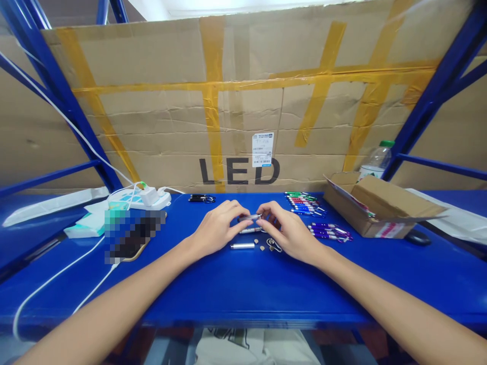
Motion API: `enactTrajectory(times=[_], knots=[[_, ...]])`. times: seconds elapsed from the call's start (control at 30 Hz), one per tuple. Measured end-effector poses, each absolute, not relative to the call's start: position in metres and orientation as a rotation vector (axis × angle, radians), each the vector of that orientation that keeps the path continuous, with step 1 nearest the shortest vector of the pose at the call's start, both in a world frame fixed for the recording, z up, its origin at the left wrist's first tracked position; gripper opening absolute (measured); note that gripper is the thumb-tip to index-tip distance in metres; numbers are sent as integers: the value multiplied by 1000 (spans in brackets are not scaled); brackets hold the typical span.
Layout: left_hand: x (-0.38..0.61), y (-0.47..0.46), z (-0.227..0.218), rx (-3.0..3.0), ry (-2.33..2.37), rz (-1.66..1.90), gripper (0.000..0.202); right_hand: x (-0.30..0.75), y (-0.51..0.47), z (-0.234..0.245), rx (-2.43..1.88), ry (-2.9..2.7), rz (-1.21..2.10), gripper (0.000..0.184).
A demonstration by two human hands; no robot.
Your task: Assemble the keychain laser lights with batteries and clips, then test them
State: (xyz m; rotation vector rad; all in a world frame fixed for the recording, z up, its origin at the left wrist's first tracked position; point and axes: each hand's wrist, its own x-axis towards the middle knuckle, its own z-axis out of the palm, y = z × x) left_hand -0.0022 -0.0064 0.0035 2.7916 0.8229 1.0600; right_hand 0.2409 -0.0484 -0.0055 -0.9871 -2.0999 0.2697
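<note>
My left hand (217,226) and my right hand (286,229) meet over the middle of the blue table (243,284). Both pinch a small silver pen-shaped tube (250,217) held level between their fingertips. Just below the hands lie two more silver tubes (242,246), a few tiny round parts (262,248) and a metal clip ring (274,246). Coloured small flashlights lie in a row (304,202) to the right, with a purple bunch (330,231) nearer me.
An open cardboard box (375,208) and a water bottle (376,159) stand at the right. A white power strip (142,198) with cables, tissue packs (89,225) and a blurred item sit left. Black small flashlights (201,198) lie by the taped cardboard wall (243,101).
</note>
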Motion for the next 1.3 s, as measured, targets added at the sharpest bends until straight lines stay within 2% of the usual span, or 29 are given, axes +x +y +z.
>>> enactTrajectory(times=[0.27,0.47,0.77,0.97,1.3], knots=[[-3,-2,3,2789,917,1175,18,244,-40,-8,-1045,-2092,104,20],[-2,-4,5,2791,921,1182,18,246,-35,-11,-1080,-2106,90,17],[-3,-4,2,2876,880,1180,24,252,-29,-20,-980,-2289,129,37],[-1,-5,3,2875,858,1215,25,254,-29,-21,-959,-2307,178,42],[-2,-6,5,2855,860,1150,25,250,-38,-11,-1023,-2294,222,34]])
